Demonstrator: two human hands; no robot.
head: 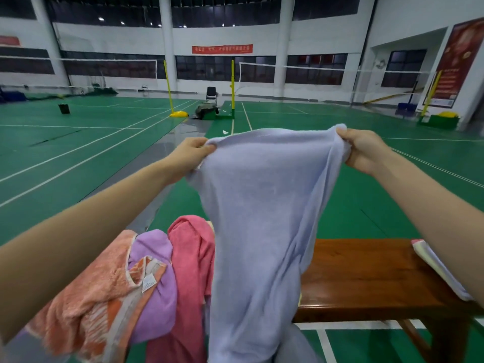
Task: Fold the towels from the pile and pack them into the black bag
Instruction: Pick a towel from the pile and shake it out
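My left forearm (86,244) is basically in the lens, reaching over the towel pile (146,281) heaped on the bench's left end. I've got the lavender towel (259,218) held up in the air, left hand (191,153) pinching one top corner and right hand (362,150) clenched on the other, its tail hanging down past the bench (366,273) front edge. It looks soft, light and floppy, so the corners are the place to hold. A folded towel (432,265) sits at the right end. No black bag in sight.
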